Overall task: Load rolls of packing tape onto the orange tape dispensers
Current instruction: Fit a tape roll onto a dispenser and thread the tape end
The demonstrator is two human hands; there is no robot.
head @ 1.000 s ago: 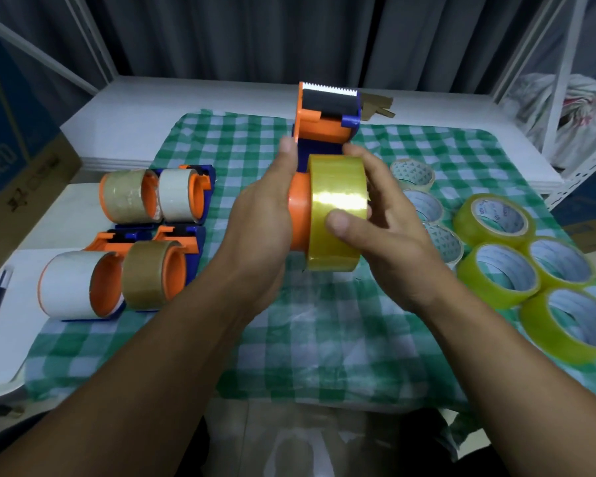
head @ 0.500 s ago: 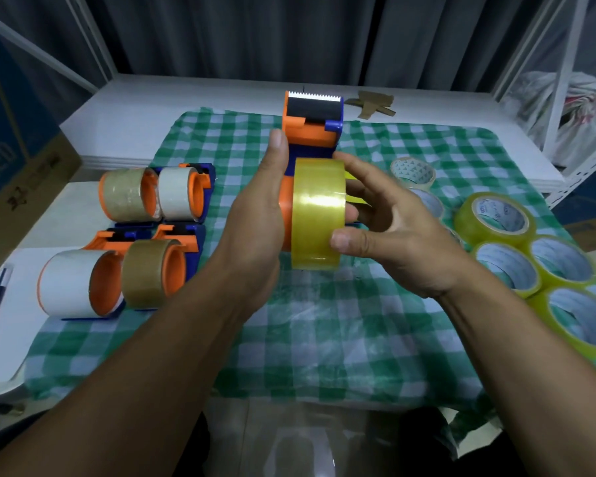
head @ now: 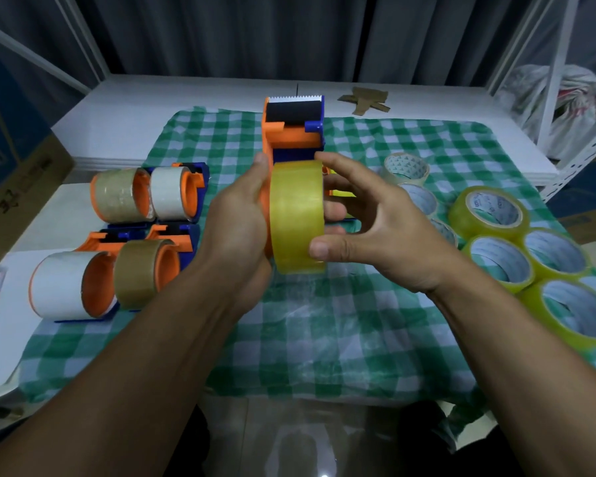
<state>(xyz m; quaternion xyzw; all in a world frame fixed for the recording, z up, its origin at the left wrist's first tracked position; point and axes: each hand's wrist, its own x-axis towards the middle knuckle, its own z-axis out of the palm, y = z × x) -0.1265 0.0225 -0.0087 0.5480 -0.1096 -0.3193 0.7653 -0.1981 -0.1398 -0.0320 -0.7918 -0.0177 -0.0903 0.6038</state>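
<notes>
While the left hand (head: 238, 228) grips the dispenser (head: 289, 136), the right hand (head: 386, 232) (fingers (head: 344, 171) now wider) pinches the yellow roll (head: 295, 215).

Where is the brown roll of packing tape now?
Head view, left side: the brown roll of packing tape sits on an orange dispenser, beside the wide white roll.

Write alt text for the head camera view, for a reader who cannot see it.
A person's left hand grips an orange tape dispenser while the right hand holds a yellow tape roll against its side, above a green checked cloth. Four loaded dispensers lie at the left, loose tape rolls at the right.
</notes>
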